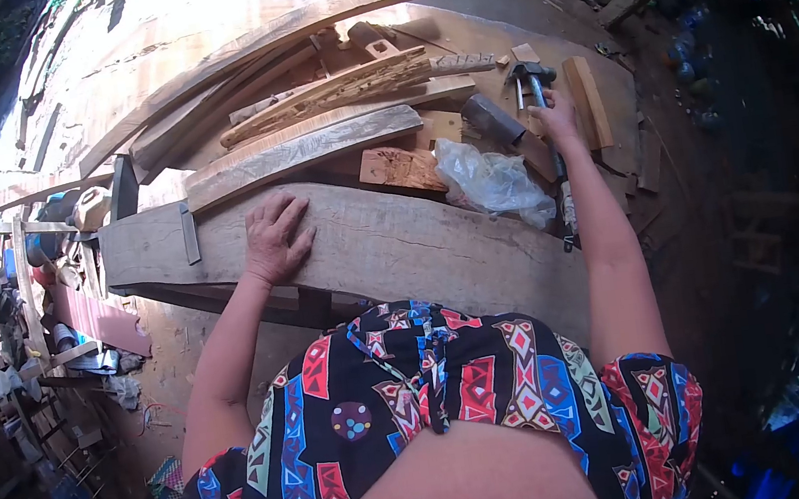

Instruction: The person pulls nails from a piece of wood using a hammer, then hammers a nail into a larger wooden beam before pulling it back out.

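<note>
My left hand (278, 237) rests on the wide grey plank (397, 233) in front of me, fingers spread and nothing held. A small flat strip of wood (189, 233) lies across that plank to its left. Out to the right, my right hand (559, 117) is closed round the shaft of a hammer (535, 83), whose dark metal head points away from me. Just left of the hammer sits a crumpled clear plastic bag (494, 179). Beside the bag are a dark cylindrical piece (492, 120) and a rough reddish wood block (401, 169).
Beyond the plank lie several lengths of timber, including a long curved beam (292, 45), a rough split piece (329, 95) and a thick board (306, 156). A short upright-lying block (587, 102) is right of the hammer. Cluttered wooden racks (23, 269) stand at left.
</note>
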A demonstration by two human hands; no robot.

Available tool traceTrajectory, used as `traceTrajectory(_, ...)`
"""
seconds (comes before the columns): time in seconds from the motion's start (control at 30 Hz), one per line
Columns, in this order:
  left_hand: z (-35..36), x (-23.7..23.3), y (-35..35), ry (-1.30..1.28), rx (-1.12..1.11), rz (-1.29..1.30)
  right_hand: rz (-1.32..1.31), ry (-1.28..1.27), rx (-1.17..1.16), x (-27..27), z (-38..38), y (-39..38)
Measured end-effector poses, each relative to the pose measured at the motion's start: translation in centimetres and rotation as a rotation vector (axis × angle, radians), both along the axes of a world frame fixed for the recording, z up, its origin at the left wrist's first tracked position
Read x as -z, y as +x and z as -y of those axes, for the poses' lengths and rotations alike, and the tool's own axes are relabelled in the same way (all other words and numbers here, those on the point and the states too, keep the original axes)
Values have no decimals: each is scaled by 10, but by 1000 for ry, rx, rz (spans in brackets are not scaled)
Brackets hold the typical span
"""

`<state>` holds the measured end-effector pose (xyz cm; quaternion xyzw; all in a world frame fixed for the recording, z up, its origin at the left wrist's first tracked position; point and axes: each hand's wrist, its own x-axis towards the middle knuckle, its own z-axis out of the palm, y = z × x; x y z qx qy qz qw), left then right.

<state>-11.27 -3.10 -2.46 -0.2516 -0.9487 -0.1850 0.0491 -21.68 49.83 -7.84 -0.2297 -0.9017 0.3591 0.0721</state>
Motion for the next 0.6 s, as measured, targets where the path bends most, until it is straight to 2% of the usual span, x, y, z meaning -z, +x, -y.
traceTrajectory(0.07, 1, -2, 2, -2, -28, -8, 129, 328, -104, -21, 9, 12)
traceTrajectory(0.13, 2, -2, 2, 31, 8, -2, -3, 380, -173, -37, 30, 33)
traceTrajectory(0.2, 4, -1, 3, 29, 2, -2, -125, 254, -317, -63, 66, 60)
traceTrajectory(0.27, 8, -2, 5, 52, -3, -14, -211, 263, -479, -70, 98, 89)
traceTrajectory(0.37, 4, -4, 6, 59, 3, -12, -105, 297, -615, -59, 134, 126)
traceTrajectory(0.4, 4, -5, 6, 77, 48, -12, -64, 328, -634, -55, 143, 139)
traceTrajectory(0.47, 1, -3, 6, 60, 8, -36, 231, 118, -645, -54, 156, 154)
traceTrajectory(0.53, 0, -1, 5, 63, 17, -11, 113, 201, -696, -44, 157, 169)
traceTrajectory(0.57, -3, -5, 6, 62, 29, -16, 124, 205, -639, -49, 151, 171)
traceTrajectory(0.6, -4, -8, 7, 58, 28, -25, 37, 42, -644, -56, 145, 169)
